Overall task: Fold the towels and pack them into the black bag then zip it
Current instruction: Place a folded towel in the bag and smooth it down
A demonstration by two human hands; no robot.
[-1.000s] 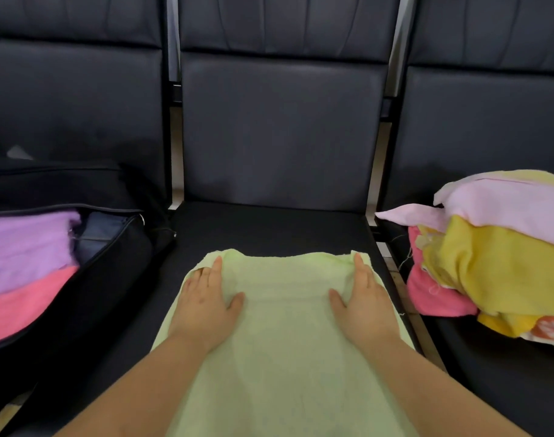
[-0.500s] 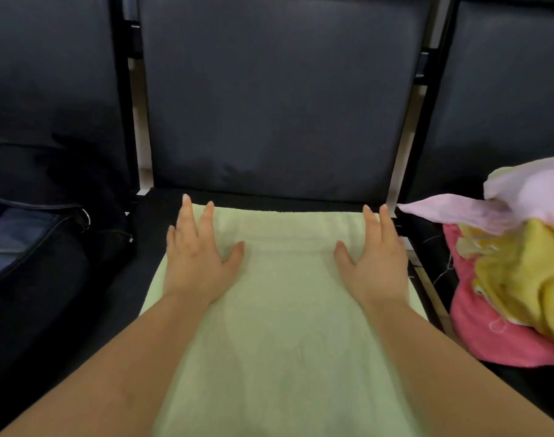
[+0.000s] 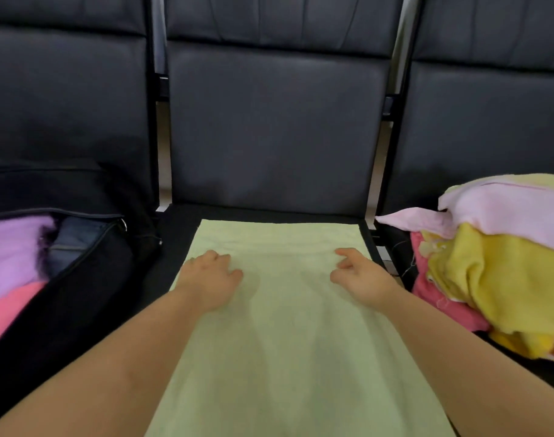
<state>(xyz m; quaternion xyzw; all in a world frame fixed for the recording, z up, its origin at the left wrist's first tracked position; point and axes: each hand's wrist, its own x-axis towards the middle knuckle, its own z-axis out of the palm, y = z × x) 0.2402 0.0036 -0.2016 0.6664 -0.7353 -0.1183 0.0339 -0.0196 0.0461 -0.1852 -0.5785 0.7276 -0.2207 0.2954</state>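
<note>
A light green towel (image 3: 288, 326) lies spread flat on the middle seat, reaching from the backrest toward me. My left hand (image 3: 210, 280) and my right hand (image 3: 362, 275) sit on its far half, fingers loosely curled, gripping no cloth. The black bag (image 3: 89, 279) lies unzipped on the left seat, with a folded purple towel (image 3: 12, 250) and a pink towel (image 3: 7, 307) inside. On the right seat is a loose pile of towels (image 3: 505, 266) in pale pink, yellow and deep pink.
Three dark padded seats stand in a row, and their backrests (image 3: 275, 127) close off the far side. Metal frame bars (image 3: 392, 115) run between the seats. The bag's zipper edge (image 3: 89, 244) faces the middle seat.
My hands slid the towel's far edge out to the backrest, then drew back toward me. Their fingers went from flat and straight to loosely curled.
</note>
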